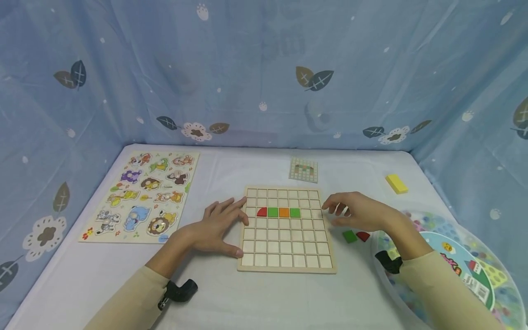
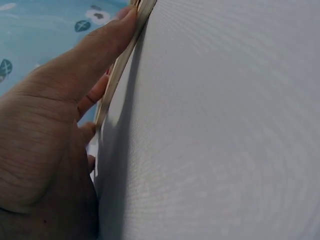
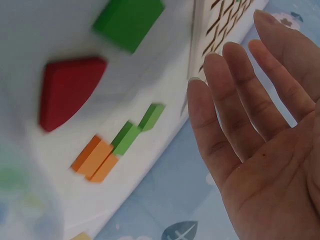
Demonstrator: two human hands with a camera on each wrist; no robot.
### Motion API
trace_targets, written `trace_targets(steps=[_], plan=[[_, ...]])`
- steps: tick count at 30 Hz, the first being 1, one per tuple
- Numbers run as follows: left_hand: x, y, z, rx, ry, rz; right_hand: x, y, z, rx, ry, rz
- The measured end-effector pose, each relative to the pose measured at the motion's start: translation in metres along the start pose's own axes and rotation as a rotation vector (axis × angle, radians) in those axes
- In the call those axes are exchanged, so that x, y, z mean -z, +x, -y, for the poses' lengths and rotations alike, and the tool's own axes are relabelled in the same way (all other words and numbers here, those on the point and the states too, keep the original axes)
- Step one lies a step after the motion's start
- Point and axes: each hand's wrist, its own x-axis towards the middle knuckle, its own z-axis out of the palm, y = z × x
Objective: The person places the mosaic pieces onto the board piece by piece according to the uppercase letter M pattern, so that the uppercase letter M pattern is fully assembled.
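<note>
A wooden grid board [image 1: 288,273] lies on the table. In one of its upper rows sit a red quarter-round piece [image 1: 262,212], a green square, an orange square [image 1: 284,212] and another green square [image 1: 295,212]. My left hand [image 1: 216,227] rests along the board's left edge, thumb and fingertips touching it. Over the right edge hovers my right hand [image 1: 359,211], fingers loosely bent and holding nothing. Under it lie a loose green square [image 1: 349,236] and a red quarter-round piece [image 1: 363,236]. The right wrist view adds orange blocks [image 3: 95,159] and green blocks [image 3: 126,137], hidden in the head view.
A small pattern card [image 1: 303,170] lies behind the board. At left is an animal puzzle board [image 1: 144,197]. A yellow block [image 1: 397,184] sits at the back right. A round, clear-rimmed package [image 1: 486,256] takes up the front right, under the right forearm.
</note>
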Motion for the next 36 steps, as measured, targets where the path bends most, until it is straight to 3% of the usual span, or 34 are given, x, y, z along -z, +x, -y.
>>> trace_targets(steps=[17,27,36], plan=[[0.001,-0.002,-0.002,0.029,0.006,0.009,0.005,-0.031,-0.014,-0.179,-0.017,0.029],[0.002,-0.001,-0.002,0.015,0.008,0.011,0.002,-0.044,-0.023,-0.176,-0.046,0.016],[0.002,-0.002,-0.002,0.013,0.01,0.006,-0.002,-0.044,-0.033,-0.202,-0.068,0.052]])
